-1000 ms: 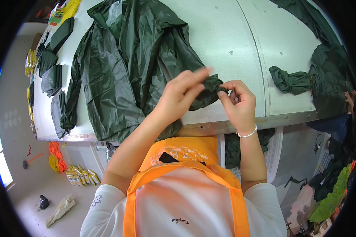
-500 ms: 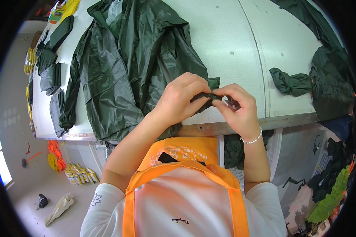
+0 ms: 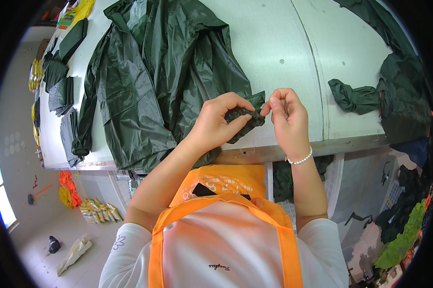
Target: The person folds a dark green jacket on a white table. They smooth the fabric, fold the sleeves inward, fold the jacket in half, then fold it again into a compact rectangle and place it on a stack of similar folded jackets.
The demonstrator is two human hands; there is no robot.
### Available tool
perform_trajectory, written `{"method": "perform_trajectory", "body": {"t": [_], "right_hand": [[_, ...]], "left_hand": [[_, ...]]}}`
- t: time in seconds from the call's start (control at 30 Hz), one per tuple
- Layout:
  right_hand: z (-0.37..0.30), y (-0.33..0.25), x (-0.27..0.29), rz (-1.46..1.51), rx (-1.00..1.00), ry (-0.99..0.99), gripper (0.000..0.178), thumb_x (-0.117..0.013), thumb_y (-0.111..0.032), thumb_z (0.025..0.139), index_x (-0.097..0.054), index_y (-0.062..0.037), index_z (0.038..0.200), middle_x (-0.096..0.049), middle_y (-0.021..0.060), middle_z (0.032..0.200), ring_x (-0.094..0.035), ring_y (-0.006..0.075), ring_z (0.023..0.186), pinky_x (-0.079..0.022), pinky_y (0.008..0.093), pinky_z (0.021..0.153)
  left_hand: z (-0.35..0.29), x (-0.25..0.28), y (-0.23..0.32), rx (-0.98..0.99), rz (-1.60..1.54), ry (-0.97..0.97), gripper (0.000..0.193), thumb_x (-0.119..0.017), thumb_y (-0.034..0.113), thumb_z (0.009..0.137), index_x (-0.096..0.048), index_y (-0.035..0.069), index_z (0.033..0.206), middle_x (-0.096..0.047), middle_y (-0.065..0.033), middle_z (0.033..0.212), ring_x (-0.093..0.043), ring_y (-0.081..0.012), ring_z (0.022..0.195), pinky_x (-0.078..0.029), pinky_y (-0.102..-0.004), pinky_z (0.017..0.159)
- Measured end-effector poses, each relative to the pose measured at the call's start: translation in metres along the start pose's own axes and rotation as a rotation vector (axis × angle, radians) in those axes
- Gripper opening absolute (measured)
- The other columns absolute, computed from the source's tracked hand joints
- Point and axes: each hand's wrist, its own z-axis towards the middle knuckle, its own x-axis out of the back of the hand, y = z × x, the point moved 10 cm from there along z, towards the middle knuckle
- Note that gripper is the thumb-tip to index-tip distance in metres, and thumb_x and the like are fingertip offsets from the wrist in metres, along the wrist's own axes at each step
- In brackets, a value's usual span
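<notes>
A shiny dark green jacket is spread on the pale table, its front facing up. My left hand pinches the gathered cuff of a sleeve on its right side, just over the table's near edge. Close by on the right, apart from the cuff by a small gap, my right hand is closed with thumb and fingertips together. Something thin and dark shows between its fingers, too small to name.
Folded dark green bundles line the table's left side. More dark green garments lie at the right, one sleeve reaching inward. The metal table edge runs before me. Yellow packets sit on the floor at left.
My right hand has moved up and slightly away from the cuff, its fingers drawing together. My left hand stays on the cuff, which now shows more between the hands.
</notes>
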Motion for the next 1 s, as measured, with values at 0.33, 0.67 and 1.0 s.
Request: {"method": "perform_trajectory", "body": {"t": [0.33,0.67,1.0], "right_hand": [[0.001,-0.005,-0.003,0.088,0.086,0.018,0.010,-0.053,-0.010,0.094,-0.049,-0.0016,0.098,-0.057,0.0033,0.079,-0.048,0.0070,0.064,-0.041,0.0216,0.060],[-0.018,-0.054,0.006,-0.290,0.233,-0.144,0.014,-0.063,-0.005,0.085,-0.053,0.0006,0.093,-0.056,0.0091,0.085,-0.058,0.0187,0.069,-0.048,0.0268,0.062],[-0.012,-0.079,-0.006,-0.512,0.368,-0.196,0.014,-0.067,-0.004,0.081,-0.056,-0.0011,0.088,-0.057,0.0091,0.084,-0.060,0.0240,0.067,-0.050,0.0291,0.060]], "left_hand": [[-0.006,0.012,0.027,-0.253,0.298,0.172,0.020,-0.068,-0.001,0.069,-0.057,0.003,0.085,-0.059,-0.0087,0.082,-0.060,-0.0250,0.075,-0.049,-0.0314,0.066],[-0.015,0.011,0.065,-0.545,0.538,0.235,0.027,-0.073,0.003,0.064,-0.057,0.009,0.084,-0.061,-0.0044,0.074,-0.059,-0.0251,0.064,-0.047,-0.0334,0.057],[-0.016,0.011,0.072,-0.588,0.559,0.246,0.030,-0.075,0.006,0.061,-0.056,0.010,0.084,-0.062,-0.0026,0.073,-0.058,-0.0224,0.061,-0.045,-0.0331,0.055]]}}
